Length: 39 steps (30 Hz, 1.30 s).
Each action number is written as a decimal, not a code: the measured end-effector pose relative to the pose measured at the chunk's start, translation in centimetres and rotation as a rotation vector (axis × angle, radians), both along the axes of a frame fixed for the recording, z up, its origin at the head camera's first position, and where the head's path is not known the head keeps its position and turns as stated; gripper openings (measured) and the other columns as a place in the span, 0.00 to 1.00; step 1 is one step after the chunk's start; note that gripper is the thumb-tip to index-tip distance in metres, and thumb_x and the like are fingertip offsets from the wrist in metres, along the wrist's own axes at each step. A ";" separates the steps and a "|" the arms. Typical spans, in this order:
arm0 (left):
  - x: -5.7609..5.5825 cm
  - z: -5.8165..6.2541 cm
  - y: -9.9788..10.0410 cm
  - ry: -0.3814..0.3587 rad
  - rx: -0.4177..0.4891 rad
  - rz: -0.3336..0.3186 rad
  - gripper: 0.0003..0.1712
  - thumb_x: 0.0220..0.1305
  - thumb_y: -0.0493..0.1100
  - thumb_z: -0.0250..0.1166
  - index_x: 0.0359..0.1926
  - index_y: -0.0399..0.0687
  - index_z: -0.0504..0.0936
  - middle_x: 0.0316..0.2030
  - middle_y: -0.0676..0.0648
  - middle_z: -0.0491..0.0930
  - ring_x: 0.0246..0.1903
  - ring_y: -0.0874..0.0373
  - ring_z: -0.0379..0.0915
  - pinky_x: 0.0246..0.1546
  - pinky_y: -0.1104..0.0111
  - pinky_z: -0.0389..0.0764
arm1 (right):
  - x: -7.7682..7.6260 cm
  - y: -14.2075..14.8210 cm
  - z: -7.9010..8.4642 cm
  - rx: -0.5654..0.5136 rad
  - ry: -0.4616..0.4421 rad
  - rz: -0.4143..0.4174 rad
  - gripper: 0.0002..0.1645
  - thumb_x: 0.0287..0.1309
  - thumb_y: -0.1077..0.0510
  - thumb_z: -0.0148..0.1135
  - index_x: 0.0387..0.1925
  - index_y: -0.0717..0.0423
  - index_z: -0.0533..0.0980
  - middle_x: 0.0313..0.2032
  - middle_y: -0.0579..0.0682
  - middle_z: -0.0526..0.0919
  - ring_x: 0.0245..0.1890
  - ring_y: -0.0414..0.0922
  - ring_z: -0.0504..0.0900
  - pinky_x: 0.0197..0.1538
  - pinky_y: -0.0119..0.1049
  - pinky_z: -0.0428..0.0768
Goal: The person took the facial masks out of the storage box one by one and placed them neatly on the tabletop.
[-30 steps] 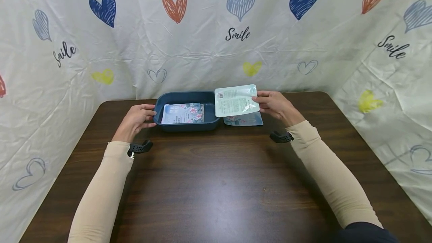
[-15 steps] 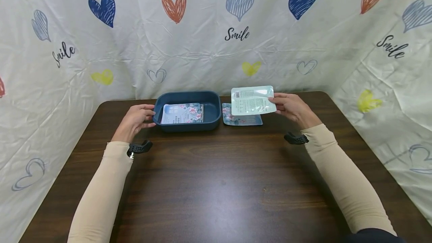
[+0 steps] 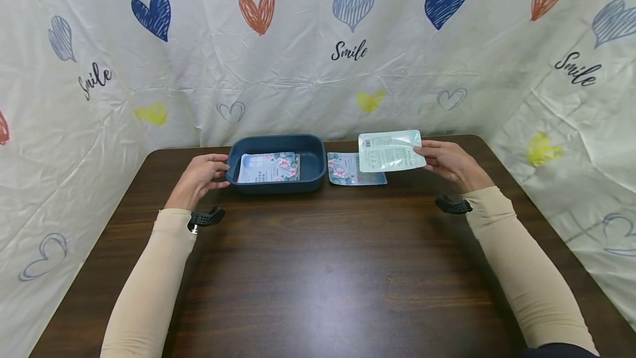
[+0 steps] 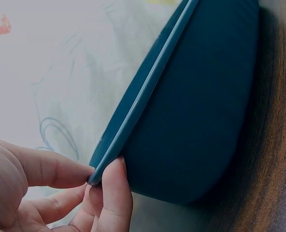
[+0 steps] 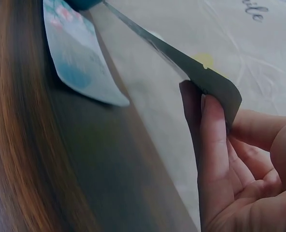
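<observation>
At the table's back, my left hand (image 3: 201, 177) pinches the left rim of a dark blue plastic basin (image 3: 318, 178); the left wrist view has thumb and fingers (image 4: 115, 188) on either side of the rim. Inside the basin lies a floral pale blue sheet mask packet (image 3: 265, 168), overlapping another under it. My right hand (image 3: 449, 162) pinches the right edge of a pale mint sheet mask packet (image 3: 390, 151), held up with its printed text and barcode facing the head camera. Beneath and left of it, a blue floral packet (image 3: 345, 170) lies on the table, partly covered in the head view.
The brown wooden table (image 3: 318, 269) stretches toward the person in front of the basin. A white cloth (image 3: 298, 98) printed with hearts and "Smile" hangs right behind the table's back edge and along both sides.
My right hand has carried the mint packet rightward, from over the basin's right end to past the floral packet, uncovering more of that one. The left hand and basin stay put.
</observation>
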<state>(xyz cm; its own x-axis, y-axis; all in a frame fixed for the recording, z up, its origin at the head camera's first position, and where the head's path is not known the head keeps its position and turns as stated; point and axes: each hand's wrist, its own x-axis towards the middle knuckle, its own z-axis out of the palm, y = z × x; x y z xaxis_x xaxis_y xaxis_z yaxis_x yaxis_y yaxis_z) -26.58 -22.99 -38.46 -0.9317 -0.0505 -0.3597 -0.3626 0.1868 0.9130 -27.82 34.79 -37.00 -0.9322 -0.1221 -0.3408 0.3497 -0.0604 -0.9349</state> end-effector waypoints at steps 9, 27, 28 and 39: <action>0.1 0.0 -0.1 0.004 -0.002 -0.008 0.28 0.76 0.37 0.54 0.74 0.41 0.65 0.61 0.36 0.68 0.50 0.48 0.72 0.46 0.64 0.87 | 0.4 2.5 -0.5 0.034 -0.008 -0.014 0.08 0.67 0.59 0.65 0.46 0.47 0.82 0.34 0.43 0.89 0.32 0.39 0.87 0.33 0.30 0.83; -0.1 -0.1 -0.1 0.009 0.004 0.002 0.27 0.76 0.36 0.54 0.73 0.41 0.66 0.59 0.37 0.69 0.48 0.49 0.72 0.42 0.65 0.87 | 0.5 6.3 -1.7 0.060 -0.015 0.019 0.10 0.71 0.60 0.60 0.39 0.41 0.84 0.33 0.41 0.89 0.33 0.37 0.87 0.33 0.30 0.83; -0.1 -0.1 -0.1 0.010 0.001 0.002 0.27 0.76 0.36 0.54 0.73 0.41 0.66 0.59 0.37 0.69 0.48 0.49 0.72 0.42 0.65 0.87 | 0.5 6.4 -1.8 0.057 -0.018 0.018 0.10 0.71 0.60 0.59 0.38 0.41 0.84 0.33 0.41 0.89 0.33 0.37 0.87 0.33 0.30 0.83; 0.0 -0.1 0.0 0.004 -0.008 0.007 0.27 0.76 0.36 0.54 0.73 0.41 0.66 0.59 0.38 0.69 0.49 0.49 0.71 0.43 0.65 0.87 | 0.3 7.2 -2.5 0.234 -0.023 0.000 0.11 0.70 0.55 0.62 0.51 0.43 0.79 0.31 0.33 0.87 0.33 0.32 0.84 0.38 0.27 0.83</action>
<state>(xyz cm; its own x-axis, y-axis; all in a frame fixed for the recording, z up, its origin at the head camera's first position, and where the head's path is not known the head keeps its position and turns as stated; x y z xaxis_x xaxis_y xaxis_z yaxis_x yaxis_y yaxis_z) -26.59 -22.96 -38.56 -0.9328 -0.0602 -0.3552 -0.3600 0.1915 0.9131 -27.54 41.94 -39.50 -0.9238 -0.0374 -0.3810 0.3712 0.1569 -0.9152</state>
